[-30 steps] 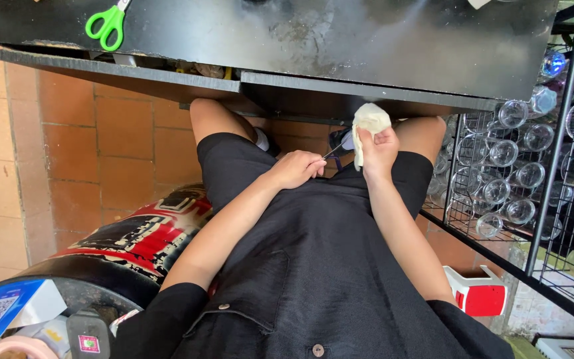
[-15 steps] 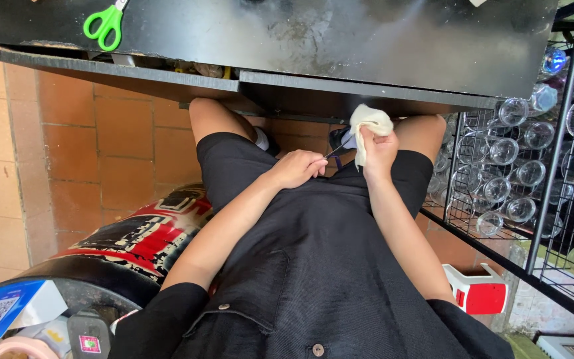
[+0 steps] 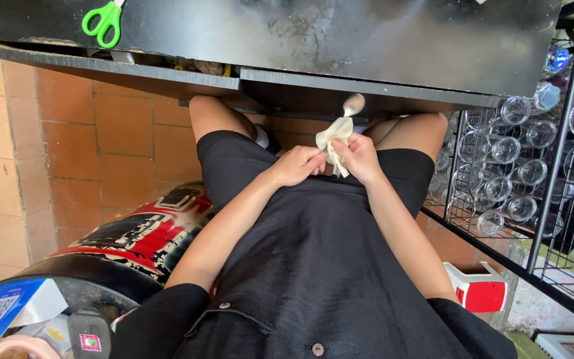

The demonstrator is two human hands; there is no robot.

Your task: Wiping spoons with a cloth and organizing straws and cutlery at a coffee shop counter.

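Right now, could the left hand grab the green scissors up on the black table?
Probably not easily. The left hand is low in the lap, holding the spoon and white cloth with the right hand. The green scissors lie atop the black table, whose edge overhangs between them.

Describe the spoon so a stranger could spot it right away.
Find the black table at the top, then look just under its front edge, above the person's lap. The spoon sticks up from a pale cloth held by the right hand and left hand; only its shiny metal bowl shows.
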